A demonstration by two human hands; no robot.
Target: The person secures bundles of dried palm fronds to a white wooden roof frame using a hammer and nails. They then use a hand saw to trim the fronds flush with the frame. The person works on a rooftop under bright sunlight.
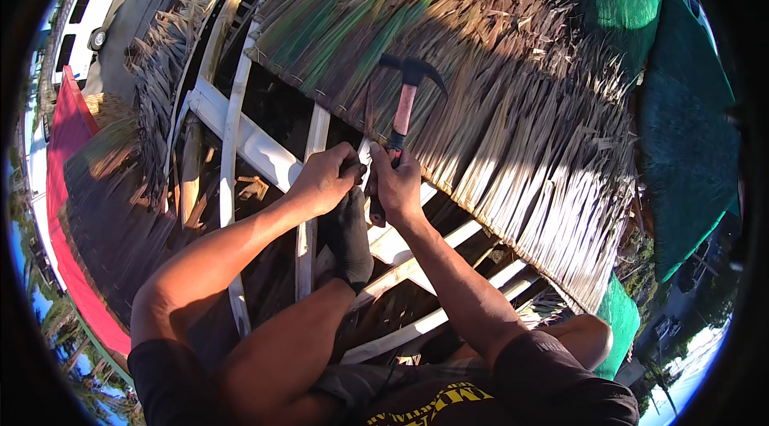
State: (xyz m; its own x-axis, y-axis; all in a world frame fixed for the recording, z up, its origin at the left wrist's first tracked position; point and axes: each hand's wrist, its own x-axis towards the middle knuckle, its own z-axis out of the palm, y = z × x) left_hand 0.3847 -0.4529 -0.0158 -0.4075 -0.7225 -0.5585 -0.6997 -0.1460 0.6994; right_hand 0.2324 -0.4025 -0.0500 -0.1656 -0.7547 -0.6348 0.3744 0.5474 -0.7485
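My right hand [396,182] is grasping a claw hammer with a black metal head and a faded pinkish-red and black handle [404,110], fingers wrapping around the grip while the thumb is pointing up alongside it. The hammer is standing nearly upright in my view, its head showing against the lower edge of a broad thatch panel of dry brown, pale and green leaves [521,130]; I cannot tell whether the metal is touching the leaves. My left hand [327,174] is hovering or resting just beside the right one, its fingers curling tightly together at the tips, and I cannot tell whether they are pinching anything small. Beneath both hands, my foot in a dark sock [350,238] is sitting among the framing, with my bare bent leg [280,338] reaching toward it from below. A wide, flat white board [260,147] is slanting down toward my left hand, and a slim pale pole [231,146] is running past it farther left. Beyond the frame, a red sheet-like roof [72,146] is lying off to the left, white vans [90,14] are standing on the ground at upper left, and a green roof covering [689,154] is spreading at the far right.
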